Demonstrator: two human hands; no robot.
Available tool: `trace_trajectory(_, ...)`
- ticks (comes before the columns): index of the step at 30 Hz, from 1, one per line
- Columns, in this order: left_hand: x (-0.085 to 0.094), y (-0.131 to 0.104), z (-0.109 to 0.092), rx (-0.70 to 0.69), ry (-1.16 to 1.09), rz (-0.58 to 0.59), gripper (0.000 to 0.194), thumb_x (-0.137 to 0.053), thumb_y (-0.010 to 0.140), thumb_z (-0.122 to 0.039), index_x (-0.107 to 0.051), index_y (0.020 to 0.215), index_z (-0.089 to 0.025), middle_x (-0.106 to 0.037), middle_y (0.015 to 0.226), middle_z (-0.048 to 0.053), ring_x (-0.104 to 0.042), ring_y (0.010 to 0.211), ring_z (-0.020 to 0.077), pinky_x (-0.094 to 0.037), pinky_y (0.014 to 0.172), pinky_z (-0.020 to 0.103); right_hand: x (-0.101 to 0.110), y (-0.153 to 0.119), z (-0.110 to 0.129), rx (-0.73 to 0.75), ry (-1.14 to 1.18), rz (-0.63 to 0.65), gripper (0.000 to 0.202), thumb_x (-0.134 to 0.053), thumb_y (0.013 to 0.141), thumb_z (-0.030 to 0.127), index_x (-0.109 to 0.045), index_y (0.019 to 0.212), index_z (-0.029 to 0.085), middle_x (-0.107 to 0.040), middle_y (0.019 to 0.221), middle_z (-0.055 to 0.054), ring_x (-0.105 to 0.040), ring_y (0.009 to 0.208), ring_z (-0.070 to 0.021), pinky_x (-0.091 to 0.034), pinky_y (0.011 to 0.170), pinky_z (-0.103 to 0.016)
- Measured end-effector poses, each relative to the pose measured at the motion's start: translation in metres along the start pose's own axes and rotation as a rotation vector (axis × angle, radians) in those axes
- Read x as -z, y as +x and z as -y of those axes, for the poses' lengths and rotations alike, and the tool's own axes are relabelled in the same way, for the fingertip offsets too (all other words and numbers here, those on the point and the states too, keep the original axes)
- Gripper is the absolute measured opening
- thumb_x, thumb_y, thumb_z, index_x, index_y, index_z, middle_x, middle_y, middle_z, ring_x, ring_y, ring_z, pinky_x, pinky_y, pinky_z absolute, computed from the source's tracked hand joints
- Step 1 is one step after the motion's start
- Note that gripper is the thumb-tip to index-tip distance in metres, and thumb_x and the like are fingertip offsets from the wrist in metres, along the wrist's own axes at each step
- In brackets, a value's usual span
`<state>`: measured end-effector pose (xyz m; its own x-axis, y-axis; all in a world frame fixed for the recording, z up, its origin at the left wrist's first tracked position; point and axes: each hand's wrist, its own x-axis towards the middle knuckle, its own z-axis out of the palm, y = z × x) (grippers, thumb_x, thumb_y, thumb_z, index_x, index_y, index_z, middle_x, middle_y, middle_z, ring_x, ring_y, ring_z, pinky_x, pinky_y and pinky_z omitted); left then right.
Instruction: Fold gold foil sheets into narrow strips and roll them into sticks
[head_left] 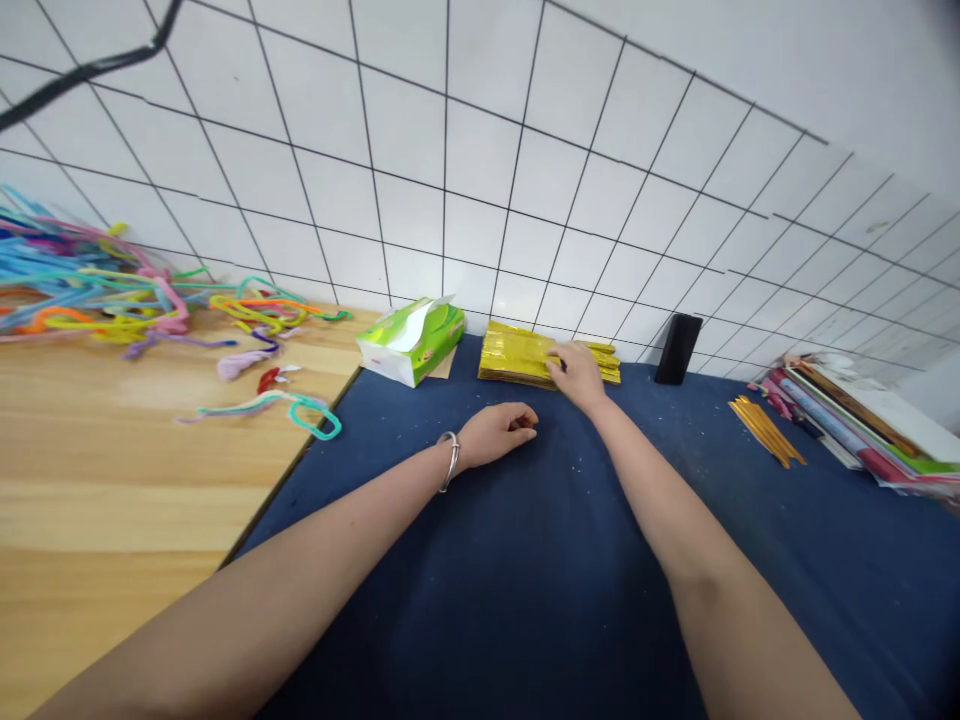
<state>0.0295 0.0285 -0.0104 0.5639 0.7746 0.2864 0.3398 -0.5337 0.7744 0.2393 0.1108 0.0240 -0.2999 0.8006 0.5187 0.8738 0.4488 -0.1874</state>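
A stack of shiny gold foil paper lies on the dark blue tabletop against the tiled wall. My right hand is on its right part, with bent fingers pinching at the top of the foil; the fingertips are partly hidden. Narrower gold strips stick out to the right of that hand. Nearer to me, my left hand hovers over or rests on the blue surface, its fingers loosely curled and the thumb apart. It holds nothing that I can see, and a silver bangle circles the wrist.
A green tissue pack stands left of the foil. Colourful pipe cleaners are heaped on the wooden table. To the right are a black upright object, orange-gold strips and a pile of books or folders.
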Motion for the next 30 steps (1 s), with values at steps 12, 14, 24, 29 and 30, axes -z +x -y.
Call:
trace_trajectory(12,0.000,0.000,0.003,0.003,-0.008,-0.012,0.019,-0.055,0.078,-0.031,-0.061,0.093,-0.022,-0.064,0.086,0.000,-0.058,0.076,0.0139,-0.045,0.070,0.024,-0.061,0.055,0.010,-0.020,0.123,0.311,0.020,-0.067,0.069,0.034,-0.066,0.083,0.020,-0.065,0.080,-0.001,-0.054,0.072,-0.0156,-0.037,0.065,-0.026)
trace_trajectory(14,0.000,0.000,0.003,0.004,-0.009,-0.008,0.019,-0.054,0.078,-0.032,-0.061,0.093,-0.022,-0.064,0.086,0.000,-0.057,0.075,0.0138,-0.045,0.069,0.024,-0.062,0.055,0.007,-0.053,0.141,0.306,0.017,-0.065,0.071,0.034,-0.066,0.080,0.021,-0.065,0.079,0.000,-0.054,0.072,-0.0158,-0.037,0.065,-0.026)
trace_trajectory(24,0.000,0.001,0.005,0.014,-0.016,-0.004,0.018,-0.053,0.078,-0.033,-0.061,0.091,-0.023,-0.065,0.085,-0.002,-0.058,0.077,0.0123,-0.043,0.069,0.021,-0.063,0.060,-0.009,-0.171,0.290,0.279,0.022,-0.050,0.076,0.035,-0.065,0.078,0.019,-0.066,0.078,0.000,-0.057,0.072,-0.0156,-0.041,0.065,-0.027)
trace_trajectory(29,0.002,0.001,0.004,0.013,-0.009,-0.001,0.018,-0.055,0.077,-0.033,-0.062,0.090,-0.023,-0.065,0.083,-0.002,-0.057,0.076,0.0123,-0.043,0.068,0.021,-0.057,0.059,-0.007,-0.151,0.353,0.332,0.025,-0.053,0.073,0.040,-0.063,0.078,0.018,-0.065,0.077,-0.001,-0.056,0.071,-0.0146,-0.043,0.064,-0.026)
trace_trajectory(30,0.003,0.001,0.004,0.012,-0.009,0.001,0.018,-0.055,0.077,-0.033,-0.062,0.090,-0.023,-0.065,0.083,-0.002,-0.057,0.075,0.0122,-0.042,0.069,0.021,-0.056,0.059,-0.006,-0.142,0.364,0.358,0.026,-0.057,0.070,0.041,-0.063,0.079,0.018,-0.065,0.077,0.000,-0.056,0.069,-0.0143,-0.043,0.063,-0.026)
